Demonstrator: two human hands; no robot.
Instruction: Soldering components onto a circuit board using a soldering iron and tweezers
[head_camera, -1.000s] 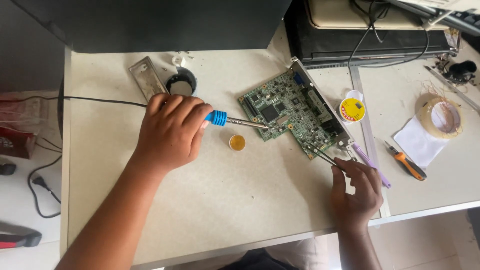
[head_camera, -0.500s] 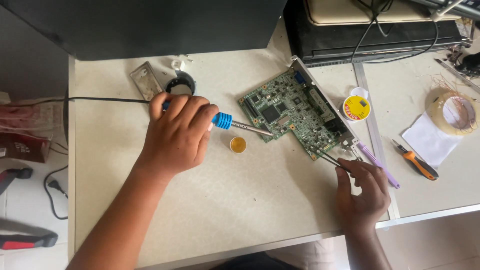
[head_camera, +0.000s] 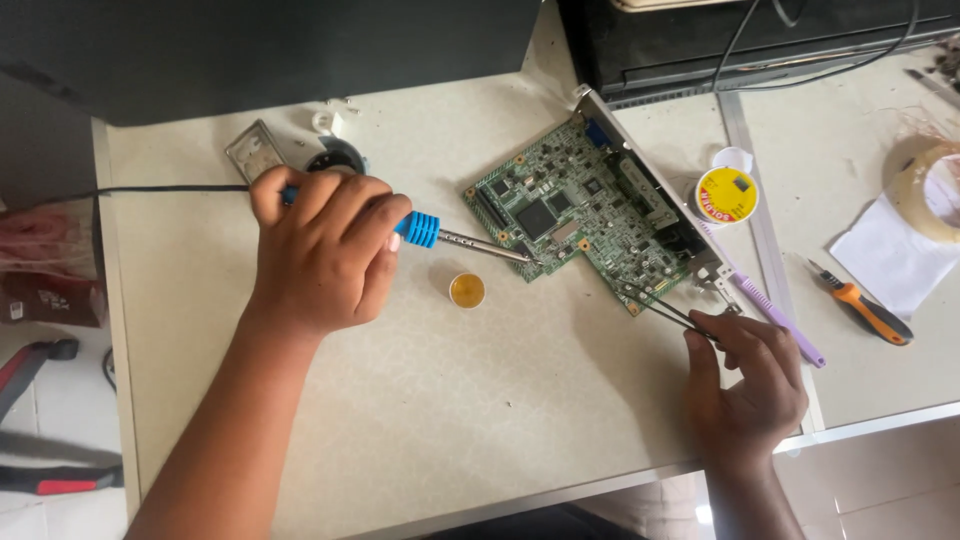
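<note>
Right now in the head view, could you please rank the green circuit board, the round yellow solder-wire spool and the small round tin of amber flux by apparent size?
1. Green circuit board, by far the largest.
2. Round yellow solder-wire spool.
3. Small round tin of amber flux, the smallest.
All three lie on the same tabletop, so nearness hardly skews this.

Even, soft daylight fills the scene, bright without harshness. Shadows are faint and diffuse: a pale one lies on the table under the left hand and forearm, another beside the right hand. The tape roll and white cloth at the right edge are nearly washed out. The dark box at the top holds no detail. Focus is sharp on the circuit board; the corners look slightly soft, and straight table edges bow a little toward the frame's borders
</note>
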